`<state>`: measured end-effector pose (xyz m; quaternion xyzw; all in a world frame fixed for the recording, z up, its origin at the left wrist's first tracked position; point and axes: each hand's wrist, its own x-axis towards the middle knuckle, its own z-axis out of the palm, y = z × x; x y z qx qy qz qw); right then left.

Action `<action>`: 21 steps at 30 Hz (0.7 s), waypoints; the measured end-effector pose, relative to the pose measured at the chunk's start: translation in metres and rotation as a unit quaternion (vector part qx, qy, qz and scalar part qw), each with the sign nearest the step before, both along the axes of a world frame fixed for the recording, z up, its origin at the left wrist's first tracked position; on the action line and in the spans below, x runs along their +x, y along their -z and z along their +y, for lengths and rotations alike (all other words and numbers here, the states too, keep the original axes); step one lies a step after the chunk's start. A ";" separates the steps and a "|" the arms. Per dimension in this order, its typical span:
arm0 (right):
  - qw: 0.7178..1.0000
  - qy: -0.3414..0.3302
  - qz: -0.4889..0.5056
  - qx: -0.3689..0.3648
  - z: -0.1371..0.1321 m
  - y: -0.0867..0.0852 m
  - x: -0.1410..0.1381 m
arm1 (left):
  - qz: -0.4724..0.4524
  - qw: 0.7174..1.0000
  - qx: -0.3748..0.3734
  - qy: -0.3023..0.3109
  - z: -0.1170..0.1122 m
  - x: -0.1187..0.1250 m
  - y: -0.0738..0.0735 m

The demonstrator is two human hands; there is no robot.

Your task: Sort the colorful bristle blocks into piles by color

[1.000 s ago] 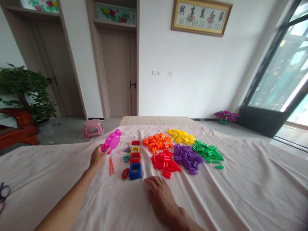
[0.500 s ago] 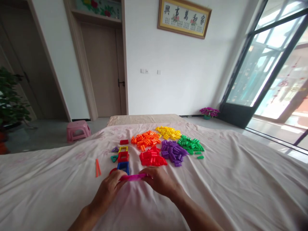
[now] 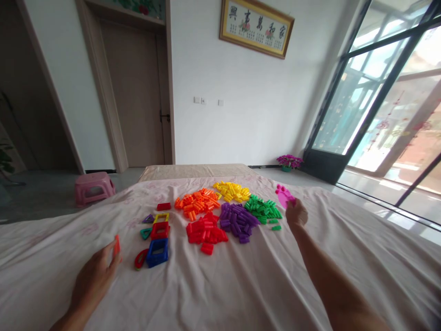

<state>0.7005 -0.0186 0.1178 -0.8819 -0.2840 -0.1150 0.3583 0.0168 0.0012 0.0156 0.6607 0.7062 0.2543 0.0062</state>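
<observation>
My right hand (image 3: 296, 213) is stretched out to the far right, closed on one end of a flat pink piece (image 3: 284, 196) with rounded lobes at its far end. My left hand (image 3: 94, 271) is at the left, with thumb and fingers around the orange sticks (image 3: 117, 246); whether they are lifted off the sheet I cannot tell. Between the hands lie heaps of small plastic blocks: red (image 3: 206, 229), purple (image 3: 238, 221), orange (image 3: 196, 202), green (image 3: 263, 209) and yellow (image 3: 232, 191).
Left of the heaps is a line of square frames, blue (image 3: 148, 259), red (image 3: 160, 231) and yellow (image 3: 161, 216). Beside them are a red ring (image 3: 139, 260), a teal triangle (image 3: 145, 233) and a purple triangle (image 3: 148, 219). A wrinkled sheet (image 3: 213, 294) covers the surface. A pink stool (image 3: 93, 186) stands beyond it.
My left hand has let go of the pink piece and moved left to the orange sticks. My right hand has carried the piece far right, past the green heap. The view has shifted slightly.
</observation>
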 end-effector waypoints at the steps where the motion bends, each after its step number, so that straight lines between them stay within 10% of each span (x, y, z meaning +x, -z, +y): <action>1: 1.000 0.008 0.006 -0.016 0.001 0.004 0.013 | -0.008 1.000 -0.010 0.008 0.001 0.000 0.002; 9: 0.994 -0.090 0.028 -0.056 0.026 0.038 0.032 | -0.044 0.998 -0.034 0.031 0.004 0.000 0.004; 21: 0.948 -0.301 0.079 0.066 0.031 0.063 -0.067 | -0.040 0.996 -0.011 0.081 -0.002 0.012 -0.009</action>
